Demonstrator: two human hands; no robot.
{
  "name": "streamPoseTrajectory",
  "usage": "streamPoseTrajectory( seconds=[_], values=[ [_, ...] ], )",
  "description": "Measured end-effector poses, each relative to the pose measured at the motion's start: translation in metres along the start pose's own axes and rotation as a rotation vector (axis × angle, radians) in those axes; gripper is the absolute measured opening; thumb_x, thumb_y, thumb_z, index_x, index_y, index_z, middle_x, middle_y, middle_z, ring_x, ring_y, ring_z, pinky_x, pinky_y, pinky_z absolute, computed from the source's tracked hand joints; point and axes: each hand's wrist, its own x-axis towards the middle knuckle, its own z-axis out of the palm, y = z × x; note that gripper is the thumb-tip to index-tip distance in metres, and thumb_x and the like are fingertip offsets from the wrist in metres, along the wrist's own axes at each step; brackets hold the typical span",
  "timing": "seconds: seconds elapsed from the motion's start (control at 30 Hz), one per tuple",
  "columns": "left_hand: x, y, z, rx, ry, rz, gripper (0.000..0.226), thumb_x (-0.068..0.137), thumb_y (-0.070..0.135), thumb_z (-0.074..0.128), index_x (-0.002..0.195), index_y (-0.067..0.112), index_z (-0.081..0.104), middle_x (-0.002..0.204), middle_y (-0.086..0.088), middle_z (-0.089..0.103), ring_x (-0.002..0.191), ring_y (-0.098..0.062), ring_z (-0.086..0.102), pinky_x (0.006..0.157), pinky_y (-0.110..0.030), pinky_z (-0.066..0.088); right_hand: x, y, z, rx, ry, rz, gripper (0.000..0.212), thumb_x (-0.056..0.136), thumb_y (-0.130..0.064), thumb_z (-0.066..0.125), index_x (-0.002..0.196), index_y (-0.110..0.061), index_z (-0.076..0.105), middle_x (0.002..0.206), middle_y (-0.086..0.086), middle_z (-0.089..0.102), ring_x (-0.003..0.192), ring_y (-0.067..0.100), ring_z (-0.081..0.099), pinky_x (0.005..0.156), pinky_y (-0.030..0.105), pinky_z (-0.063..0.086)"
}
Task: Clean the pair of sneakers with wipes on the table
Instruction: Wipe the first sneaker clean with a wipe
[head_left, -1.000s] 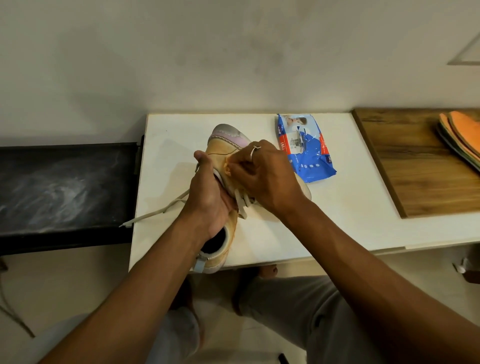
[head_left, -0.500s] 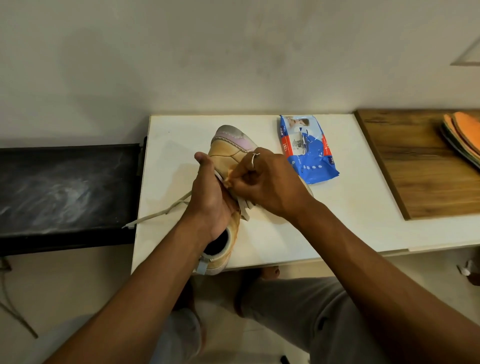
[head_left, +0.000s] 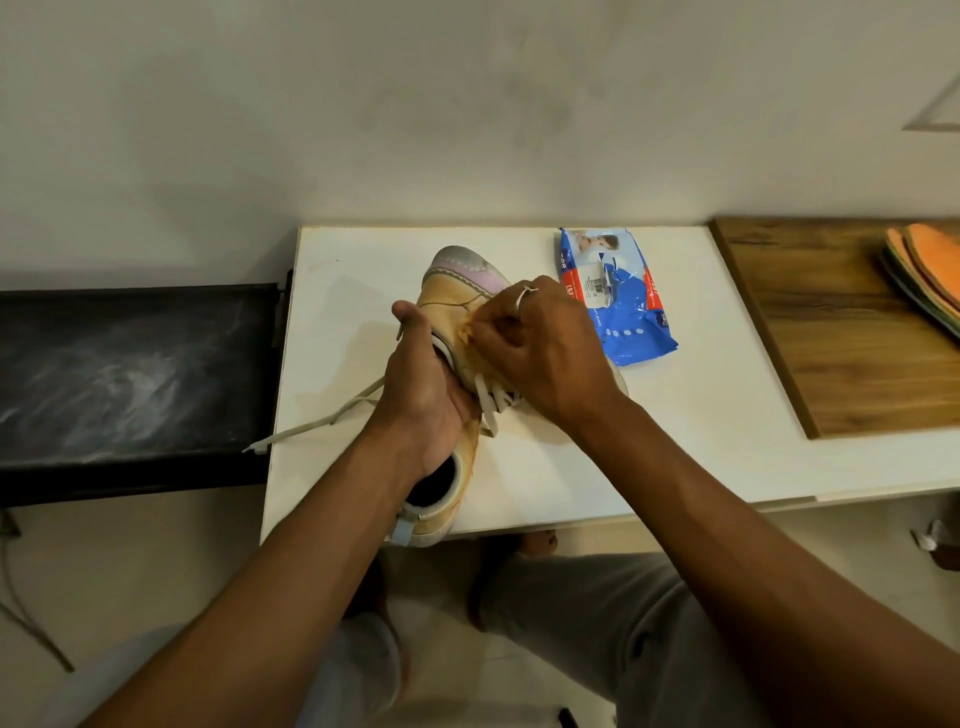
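Note:
A tan sneaker (head_left: 451, 299) with a grey and pink toe cap lies over the near part of the white table (head_left: 691, 395), its heel past the front edge. My left hand (head_left: 423, 395) grips it around the middle from the left side. My right hand (head_left: 540, 348) pinches a yellowish, stained wipe (head_left: 464, 332) and presses it on the sneaker's upper, near the laces. A loose white lace (head_left: 317, 423) trails off to the left. Part of a second sneaker (head_left: 619, 382) peeks out behind my right hand.
A blue pack of wipes (head_left: 618, 296) lies on the table just right of my right hand. A wooden board (head_left: 831, 332) at the right carries orange and green insoles (head_left: 924, 275). A black bench (head_left: 130, 374) stands at the left. My legs are below the table edge.
My right hand with the wipe has rubbed a short way along the sneaker's upper. My left hand keeps the same grip. The view has shifted slightly.

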Motion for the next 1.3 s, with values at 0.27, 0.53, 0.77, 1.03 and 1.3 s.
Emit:
streamPoseTrajectory(
  seconds=[0.27,0.53,0.77,1.03,1.3],
  values=[
    [-0.005,-0.001,-0.002,0.011,-0.058,0.026,0.06,0.107,0.048,0.031,0.126,0.0,0.061,0.12,-0.021,0.069,0.104,-0.031,0.069,0.077,-0.037,0.06,-0.004,0.004,-0.01,0.138,-0.122,0.015,0.007,0.081,-0.028,0.074,0.085,-0.022,0.076,0.08,-0.006,0.067,0.074,0.008,0.06,0.061,0.029,0.05],
    [-0.006,-0.004,0.003,0.203,0.019,0.08,0.044,0.074,-0.008,0.05,0.117,-0.005,0.06,0.104,-0.021,0.067,0.089,-0.04,0.062,0.08,-0.049,0.047,0.007,0.009,-0.013,0.239,-0.04,0.159,0.019,0.089,-0.028,0.07,0.108,-0.025,0.072,0.085,-0.002,0.069,0.075,0.012,0.061,0.058,0.016,0.048],
    [-0.004,-0.006,-0.002,0.271,-0.043,0.107,0.052,0.087,-0.023,0.038,0.124,0.007,0.06,0.095,-0.012,0.074,0.081,-0.024,0.07,0.062,-0.031,0.056,0.015,-0.005,-0.007,0.098,-0.021,0.026,0.016,0.09,-0.028,0.067,0.101,-0.019,0.076,0.085,-0.007,0.069,0.075,0.007,0.059,0.065,0.021,0.048],
    [0.003,-0.01,-0.005,0.3,0.004,0.115,0.051,0.086,-0.02,0.043,0.118,0.013,0.063,0.102,-0.015,0.074,0.091,-0.027,0.071,0.079,-0.038,0.058,0.014,-0.008,-0.007,0.055,-0.067,-0.041,0.011,0.085,-0.021,0.07,0.093,-0.019,0.077,0.083,-0.009,0.066,0.074,0.005,0.059,0.066,0.017,0.048],
    [0.003,-0.013,-0.005,0.344,0.021,0.145,0.038,0.09,-0.01,0.042,0.116,0.01,0.062,0.089,-0.022,0.069,0.082,-0.033,0.065,0.074,-0.045,0.053,0.011,-0.014,0.003,0.042,-0.061,-0.138,0.012,0.086,-0.027,0.07,0.095,-0.023,0.076,0.089,-0.009,0.066,0.081,0.006,0.058,0.071,0.014,0.047]
  ],
)
